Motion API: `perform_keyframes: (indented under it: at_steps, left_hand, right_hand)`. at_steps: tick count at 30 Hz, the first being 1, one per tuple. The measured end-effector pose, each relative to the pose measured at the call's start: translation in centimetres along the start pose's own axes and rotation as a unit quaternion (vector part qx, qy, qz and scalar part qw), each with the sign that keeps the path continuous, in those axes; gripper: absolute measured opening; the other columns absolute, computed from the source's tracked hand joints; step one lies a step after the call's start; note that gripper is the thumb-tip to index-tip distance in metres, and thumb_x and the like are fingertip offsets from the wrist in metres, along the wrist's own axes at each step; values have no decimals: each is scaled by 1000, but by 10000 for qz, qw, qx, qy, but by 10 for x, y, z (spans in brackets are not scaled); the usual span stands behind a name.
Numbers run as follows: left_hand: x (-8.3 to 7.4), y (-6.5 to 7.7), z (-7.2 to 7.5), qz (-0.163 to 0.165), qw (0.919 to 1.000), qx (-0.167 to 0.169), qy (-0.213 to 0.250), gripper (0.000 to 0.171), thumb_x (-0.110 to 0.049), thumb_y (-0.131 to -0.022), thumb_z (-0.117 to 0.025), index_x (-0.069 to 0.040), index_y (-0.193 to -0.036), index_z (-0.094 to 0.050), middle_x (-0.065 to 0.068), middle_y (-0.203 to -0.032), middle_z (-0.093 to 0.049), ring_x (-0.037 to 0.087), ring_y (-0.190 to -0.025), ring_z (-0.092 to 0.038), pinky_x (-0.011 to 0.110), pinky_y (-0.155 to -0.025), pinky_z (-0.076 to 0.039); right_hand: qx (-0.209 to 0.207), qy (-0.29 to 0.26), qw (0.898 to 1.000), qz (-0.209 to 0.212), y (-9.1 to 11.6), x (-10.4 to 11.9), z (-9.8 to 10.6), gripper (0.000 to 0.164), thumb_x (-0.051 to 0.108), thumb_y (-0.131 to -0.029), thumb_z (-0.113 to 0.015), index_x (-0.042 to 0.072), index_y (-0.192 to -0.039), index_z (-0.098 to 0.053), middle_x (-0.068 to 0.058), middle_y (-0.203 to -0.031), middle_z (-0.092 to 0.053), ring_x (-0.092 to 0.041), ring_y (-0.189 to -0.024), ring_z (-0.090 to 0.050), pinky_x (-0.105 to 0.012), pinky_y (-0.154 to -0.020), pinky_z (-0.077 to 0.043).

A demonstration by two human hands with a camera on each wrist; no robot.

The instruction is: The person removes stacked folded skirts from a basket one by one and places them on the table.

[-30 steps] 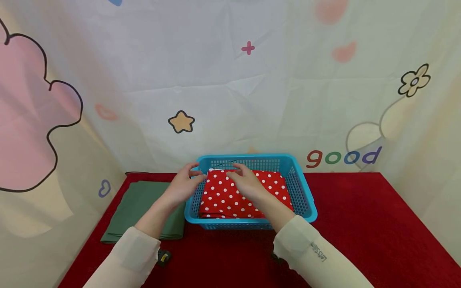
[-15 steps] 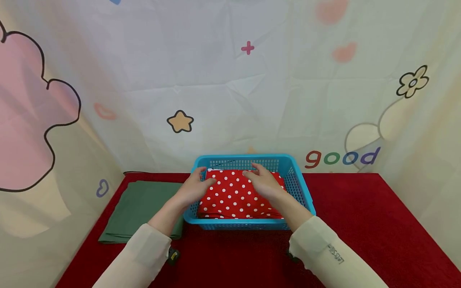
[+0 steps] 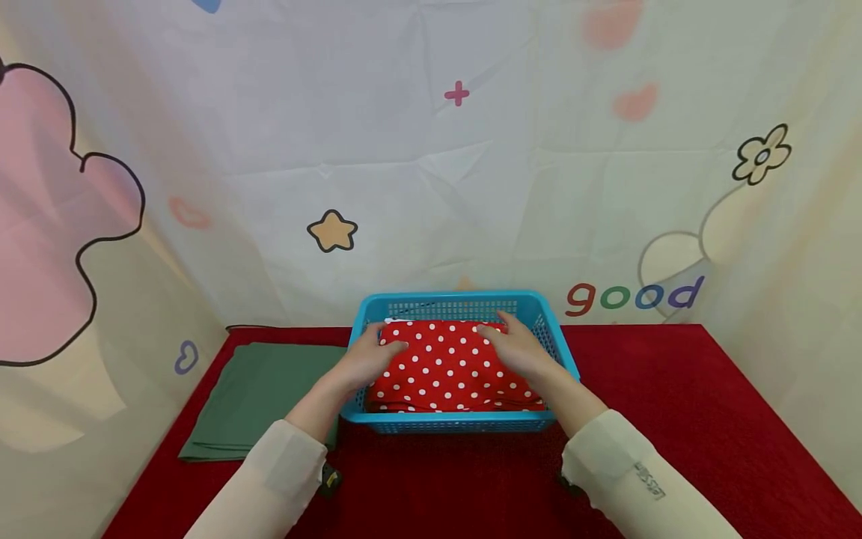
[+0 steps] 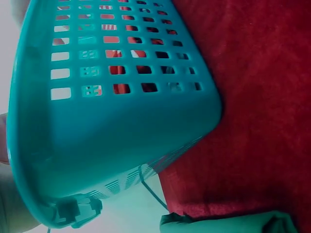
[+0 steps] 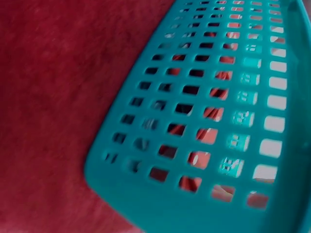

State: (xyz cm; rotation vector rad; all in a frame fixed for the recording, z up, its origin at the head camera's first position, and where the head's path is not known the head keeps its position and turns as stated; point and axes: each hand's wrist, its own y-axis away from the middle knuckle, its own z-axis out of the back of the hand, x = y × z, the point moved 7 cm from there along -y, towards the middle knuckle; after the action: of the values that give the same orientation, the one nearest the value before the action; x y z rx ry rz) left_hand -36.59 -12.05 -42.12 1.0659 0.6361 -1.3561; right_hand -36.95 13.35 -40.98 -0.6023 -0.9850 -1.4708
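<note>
A folded red cloth with white dots [image 3: 444, 367] lies inside a blue plastic basket [image 3: 465, 427] in the head view. My left hand [image 3: 369, 358] reaches over the basket's left side, its thumb stretched over the cloth and its fingers at the cloth's left edge. Over the right part of the cloth is my right hand [image 3: 521, 350], thumb and index finger spread apart. In the left wrist view the basket's slotted wall [image 4: 121, 121] fills most of the picture. The right wrist view shows the basket's long slotted side [image 5: 194, 116], with red cloth behind the slots.
A folded green cloth [image 3: 263, 397] lies on the red-covered table [image 3: 646, 404], left of the basket. Behind stands a white printed curtain [image 3: 404, 165]. A thin dark cord [image 3: 256, 326] runs along the table's back left edge.
Both hands have moved rightward and lower over the polka-dot cloth, the right hand farther, so the gap between them is wider. The basket and green cloth keep their places on the table.
</note>
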Motion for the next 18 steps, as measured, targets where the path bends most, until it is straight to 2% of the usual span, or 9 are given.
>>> perform_keyframes:
  at_steps: [6,14,18]
  left_hand:
    - [3,-2,-5,-71,10000,21,12,81,-32,-99,-66,-7,-162,-23,18,-149,-47,38,-136,-49,47,-90,-63]
    - [6,-5,-9,-85,9999,-3,-67,81,-29,-99,-66,-8,-163,-20,19,-150,-46,39,-137,-47,47,-89,-63]
    - [9,-6,-12,-103,9999,49,-1,80,-25,-100,-66,-6,-161,-20,21,-147,-47,38,-135,-51,46,-87,-64]
  right_hand:
    - [-60,158,9998,-101,1,-11,7,83,39,-103,-56,5,-166,-13,-25,-169,-20,-48,-153,-23,-72,-116,-35]
    - [8,180,9997,-158,1,-23,11,81,39,-103,-59,4,-164,-19,-25,-162,-32,-47,-148,-33,-66,-110,-46]
    - [61,221,9995,-210,1,-29,12,80,35,-102,-61,1,-163,-20,-27,-160,-34,-48,-147,-34,-67,-110,-45]
